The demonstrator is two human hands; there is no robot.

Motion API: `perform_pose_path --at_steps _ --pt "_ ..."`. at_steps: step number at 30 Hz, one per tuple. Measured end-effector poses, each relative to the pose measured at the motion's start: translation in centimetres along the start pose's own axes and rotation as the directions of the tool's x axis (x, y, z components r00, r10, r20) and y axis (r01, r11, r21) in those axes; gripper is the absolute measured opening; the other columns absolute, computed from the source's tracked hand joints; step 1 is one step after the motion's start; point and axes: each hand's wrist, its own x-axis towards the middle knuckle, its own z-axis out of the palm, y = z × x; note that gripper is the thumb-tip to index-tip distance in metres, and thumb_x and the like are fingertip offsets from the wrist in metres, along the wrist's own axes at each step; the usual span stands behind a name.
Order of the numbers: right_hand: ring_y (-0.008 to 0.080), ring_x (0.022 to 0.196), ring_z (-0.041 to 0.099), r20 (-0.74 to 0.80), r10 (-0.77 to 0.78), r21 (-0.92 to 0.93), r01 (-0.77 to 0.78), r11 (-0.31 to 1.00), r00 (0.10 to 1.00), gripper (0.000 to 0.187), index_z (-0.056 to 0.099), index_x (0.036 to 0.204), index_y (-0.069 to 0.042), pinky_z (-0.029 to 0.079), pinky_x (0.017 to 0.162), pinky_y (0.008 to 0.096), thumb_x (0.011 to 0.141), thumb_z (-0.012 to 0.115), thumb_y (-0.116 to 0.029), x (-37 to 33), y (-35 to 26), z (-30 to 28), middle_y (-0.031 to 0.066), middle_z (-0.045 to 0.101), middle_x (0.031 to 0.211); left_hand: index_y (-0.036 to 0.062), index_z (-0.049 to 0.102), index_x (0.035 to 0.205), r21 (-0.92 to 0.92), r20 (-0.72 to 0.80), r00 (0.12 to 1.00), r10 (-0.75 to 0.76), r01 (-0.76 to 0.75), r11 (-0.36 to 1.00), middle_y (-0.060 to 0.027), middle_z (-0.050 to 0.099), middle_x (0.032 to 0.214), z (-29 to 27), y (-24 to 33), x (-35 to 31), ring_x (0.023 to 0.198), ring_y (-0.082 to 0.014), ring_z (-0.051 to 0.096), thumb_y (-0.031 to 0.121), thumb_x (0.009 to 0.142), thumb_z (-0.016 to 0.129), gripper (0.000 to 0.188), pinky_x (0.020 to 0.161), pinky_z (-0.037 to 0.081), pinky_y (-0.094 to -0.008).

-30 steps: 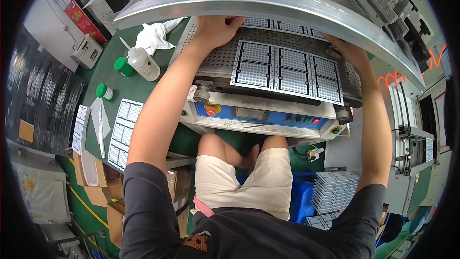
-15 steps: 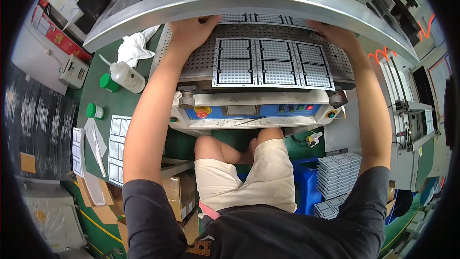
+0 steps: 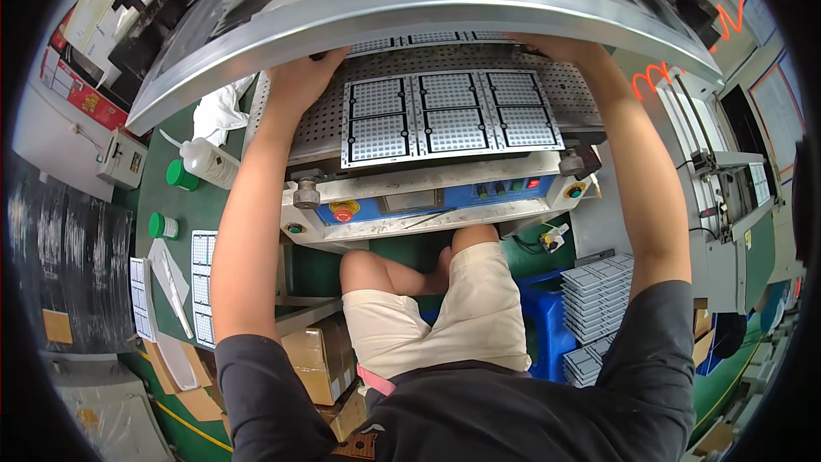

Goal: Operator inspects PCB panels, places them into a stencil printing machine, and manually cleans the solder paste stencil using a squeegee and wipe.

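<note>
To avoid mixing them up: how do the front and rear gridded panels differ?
The front gridded panel shows whole; only a strip of the rear gridded panel shows below the metal frame.
The left hand and right hand are near the rear panel's ends; neither touches the front panel.
Both have pale grids and dark lines.

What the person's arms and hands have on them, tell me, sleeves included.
Both arms wear plain, dark charcoal short sleeves ending near the elbows. The forearms are bare, with no watch or band visible. The left hand and right hand show no gloves; the silvery frame partly hides them.
</note>
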Motion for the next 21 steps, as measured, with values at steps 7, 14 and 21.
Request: perform_pose_path --at_steps 7,14,21 --pt "0.0179 0.084 0.059 -0.365 -0.279 -0.175 0.229 0.958 0.888 0.036 0.062 0.110 -0.002 0.048 0.077 0.0319 0.090 0.065 -0.032 -3.5 -0.8 -1.1 0.0081 0.066 0.094 0.0010 0.060 0.106 -0.119 -0.321 0.932 0.167 -0.214 0.969 -0.0188 0.059 0.108 -3.0 3.1 -3.3 0.099 -0.0322 0.056 0.027 0.087 0.065 0.033 0.089 0.042 -0.0405" --pt "0.0026 0.078 0.049 -0.606 0.612 0.689 -0.049 0.723 0.509 0.029 0.057 0.118 -0.006 0.041 0.069 0.0198 0.098 0.054 -0.026 -26.5 -4.7 1.6 0.0011 0.057 0.090 -0.0009 0.054 0.112 -0.854 0.216 0.974 0.066 0.156 0.496 -0.0110 0.059 0.107 -5.1 11.3 -20.6 0.089 -0.0126 0.053 0.013 0.096 0.053 0.022 0.080 0.044 -0.0273" --pt "0.0206 0.122 0.048 -0.301 0.830 0.643 -0.543 0.541 0.470 0.062 0.034 0.145 -0.004 0.036 0.103 0.0302 0.094 0.059 -0.026 -33.3 4.6 16.9 0.0134 0.051 0.134 -0.0063 0.053 0.113 -0.857 0.514 0.850 -0.120 0.500 -0.126 -0.0226 0.062 0.113 0.1 14.2 -17.6 0.101 -0.0244 0.064 0.020 0.099 0.050 0.029 0.088 0.053 -0.0329"
